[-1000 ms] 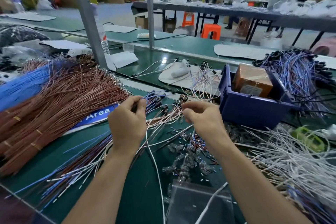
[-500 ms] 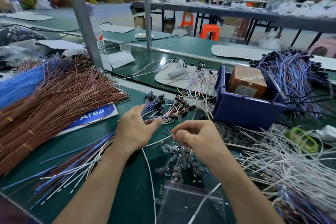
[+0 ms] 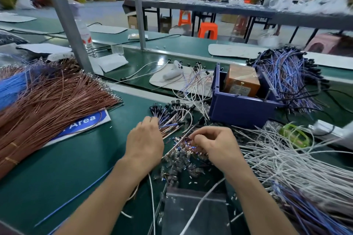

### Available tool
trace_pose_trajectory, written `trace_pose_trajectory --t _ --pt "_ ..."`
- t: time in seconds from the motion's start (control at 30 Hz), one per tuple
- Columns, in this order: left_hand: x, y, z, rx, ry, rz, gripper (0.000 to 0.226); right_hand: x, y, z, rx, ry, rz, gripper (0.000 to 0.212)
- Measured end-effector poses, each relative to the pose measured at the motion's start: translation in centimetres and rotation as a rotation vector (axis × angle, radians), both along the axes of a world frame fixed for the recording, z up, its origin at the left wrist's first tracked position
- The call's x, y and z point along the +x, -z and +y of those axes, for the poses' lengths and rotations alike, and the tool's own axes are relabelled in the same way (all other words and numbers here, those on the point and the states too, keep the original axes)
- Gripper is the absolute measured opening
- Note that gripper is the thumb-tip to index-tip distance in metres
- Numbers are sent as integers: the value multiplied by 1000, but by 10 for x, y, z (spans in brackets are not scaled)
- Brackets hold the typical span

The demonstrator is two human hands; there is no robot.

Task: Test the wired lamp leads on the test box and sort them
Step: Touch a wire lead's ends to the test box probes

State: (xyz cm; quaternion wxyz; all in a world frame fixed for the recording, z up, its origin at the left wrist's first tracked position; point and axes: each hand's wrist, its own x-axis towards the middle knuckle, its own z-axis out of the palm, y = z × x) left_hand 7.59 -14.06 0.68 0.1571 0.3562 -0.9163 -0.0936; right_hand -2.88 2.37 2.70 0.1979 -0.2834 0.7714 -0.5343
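A bundle of wired lamp leads [image 3: 172,114], blue and brown with black caps, lies on the green bench [image 3: 63,168]. My left hand [image 3: 145,139] lies on its near end with the fingers stretched out; a blue lead sticks out from under the fingertips. Just right of it my right hand [image 3: 215,145] has its fingers curled down, pinching something small in a heap of loose clear lamps [image 3: 181,160]. What it pinches is hidden. An orange box [image 3: 241,80] stands in a blue bin [image 3: 238,109] behind the hands.
Brown wires [image 3: 47,108] and blue wires [image 3: 11,89] fan out at left by a metal post [image 3: 65,17]. White wires [image 3: 286,162] spread at right, capped purple leads [image 3: 286,74] behind the bin. A clear plastic box [image 3: 191,213] sits near me.
My left hand has moved forward onto the capped bundle and its fingers have straightened. My right hand has dropped lower into the loose lamps. The camera has tilted down and closer.
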Motion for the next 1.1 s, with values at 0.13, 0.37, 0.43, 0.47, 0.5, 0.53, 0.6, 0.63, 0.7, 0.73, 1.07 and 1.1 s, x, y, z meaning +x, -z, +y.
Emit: trace_pose_trajectory --t 0.13,0.37,0.43,0.47,0.5,0.53,0.6,0.63,0.7,0.73,1.07,1.1 --pt "8 -7 -9 76 9 44 32 -4 2 1 38 78 13 29" --pt "-13 -21 -19 354 129 221 40 -2 -1 1 54 115 25 27" --pt "-25 -17 -24 350 83 156 42 0 -1 0 49 108 18 29" --pt "-30 -15 -27 336 42 154 38 0 -1 0 46 103 20 29" --pt "-34 -12 -30 325 -1 170 33 0 -1 0 45 98 24 29" --pt "-36 -9 -31 316 -39 192 27 0 0 0 44 95 28 29" --pt "-38 -3 -33 311 -72 237 19 -1 1 0 48 91 32 29" --pt "-38 -1 -33 314 -75 264 16 0 1 0 51 90 27 28" --pt "-38 1 -30 285 -79 312 14 0 1 -1 53 83 11 28" --pt "-37 0 -27 245 -85 352 15 0 1 -1 51 81 7 28" --pt "-32 -19 36 28 467 876 14 9 -1 -4 -286 -107 -218 39" --pt "-32 -16 42 76 547 813 17 12 1 -5 -350 -99 -257 39"
